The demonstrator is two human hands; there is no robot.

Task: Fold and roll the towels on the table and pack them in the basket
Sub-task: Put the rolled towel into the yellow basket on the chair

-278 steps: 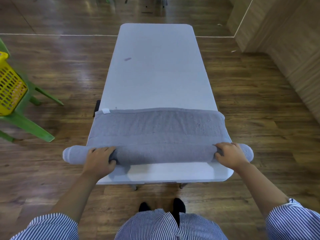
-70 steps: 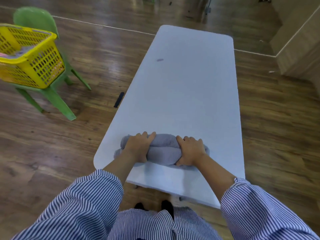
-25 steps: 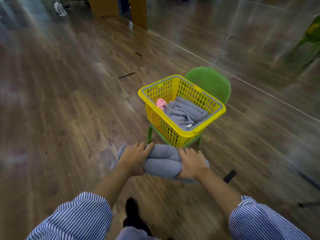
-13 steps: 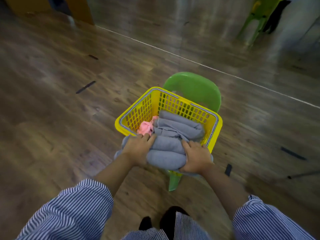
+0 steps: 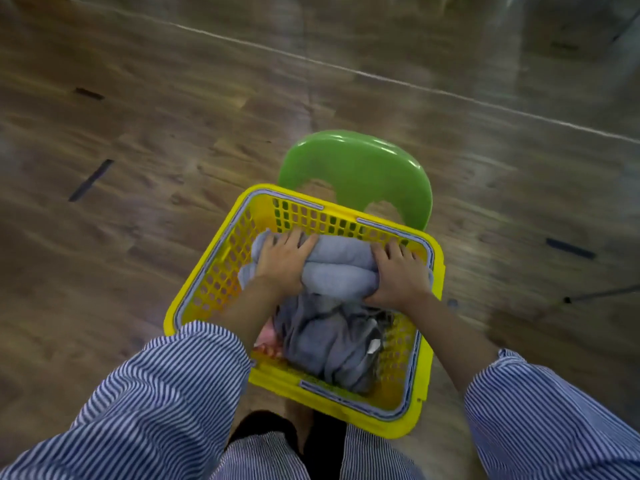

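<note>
A rolled grey towel (image 5: 337, 268) sits inside the far half of the yellow basket (image 5: 207, 275). My left hand (image 5: 282, 259) grips its left end and my right hand (image 5: 398, 275) grips its right end, both reaching down into the basket. Below the roll, in the near half, lie other grey towels (image 5: 332, 337), loosely bundled, with a bit of pink cloth (image 5: 266, 337) at their left, partly hidden by my left forearm. The table is out of view.
The basket stands on a green plastic chair (image 5: 360, 168), whose backrest rises behind the far rim. Wooden floor surrounds it, with black tape marks (image 5: 90, 180) and a white line (image 5: 381, 77). My feet are just below the basket's near edge.
I carried the rolled towel from in front of the basket forward over its rim and down into the far half. The view has closed in on the basket.
</note>
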